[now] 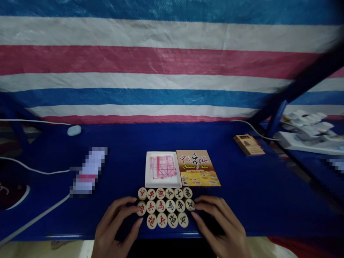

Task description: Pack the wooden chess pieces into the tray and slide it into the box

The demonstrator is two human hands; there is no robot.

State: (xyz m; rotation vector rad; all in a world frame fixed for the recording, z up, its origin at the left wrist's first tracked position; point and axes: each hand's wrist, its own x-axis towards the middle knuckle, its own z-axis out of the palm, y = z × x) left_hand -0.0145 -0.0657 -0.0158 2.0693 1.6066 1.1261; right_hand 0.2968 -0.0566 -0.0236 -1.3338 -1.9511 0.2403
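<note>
Round Chinese chess pieces (160, 205) with red and black characters stand packed in three rows near the table's front edge. The front row is shorter than the two behind it. At the left end of the rows is my left hand (119, 222), fingers spread and curved, fingertips against or very close to the outer red piece (141, 208). My right hand (221, 224) mirrors it on the other side, fingers apart, fingertips by the outer black piece (190, 204). Neither hand is closed around a piece. Some pieces look stacked, but what lies beneath is hidden.
Behind the pieces lie a white square tray (147, 179) with red lines and a Chinese chess box lid or booklet (199, 170). A blurred phone (90, 172) with a cable is left, a small box (249, 145) right. Power strips (303, 141) stand farther right. Striped sheeting (161, 61) hangs behind.
</note>
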